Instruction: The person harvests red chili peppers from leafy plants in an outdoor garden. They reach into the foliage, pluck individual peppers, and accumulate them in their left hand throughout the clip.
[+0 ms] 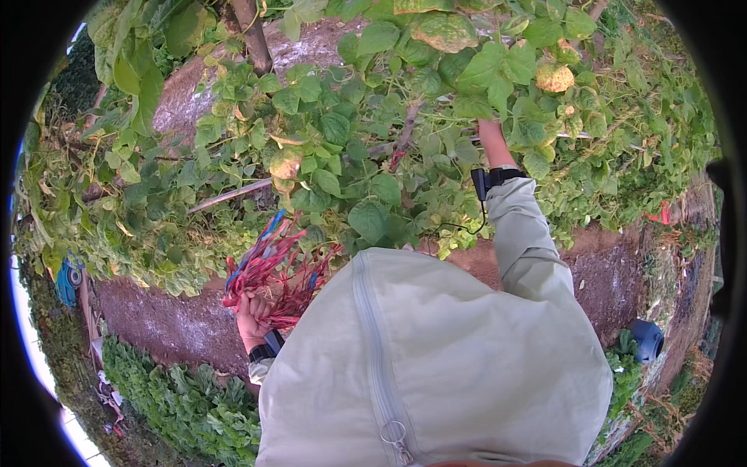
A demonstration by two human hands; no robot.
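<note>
My left hand (253, 315) is closed around a bundle of red and blue plastic strips (271, 262), whose loose ends fan upward and to the right. My right arm reaches forward into climbing bean plants (373, 216); only the wrist and part of my right hand (490, 133) show, and leaves hide the fingers. Close to that hand, a thin pale pole (575, 135) runs through the foliage. Left of it stands a wooden stake (407, 128) with a bit of red strip (397, 160) around it.
Another pale pole (230, 195) slants through the vines at left. A thick wooden post (252, 35) rises at the top. Bare soil (175, 321) and leafy green vegetables (181, 403) lie at lower left. A blue container (646, 340) stands at right, a blue object (69, 280) far left.
</note>
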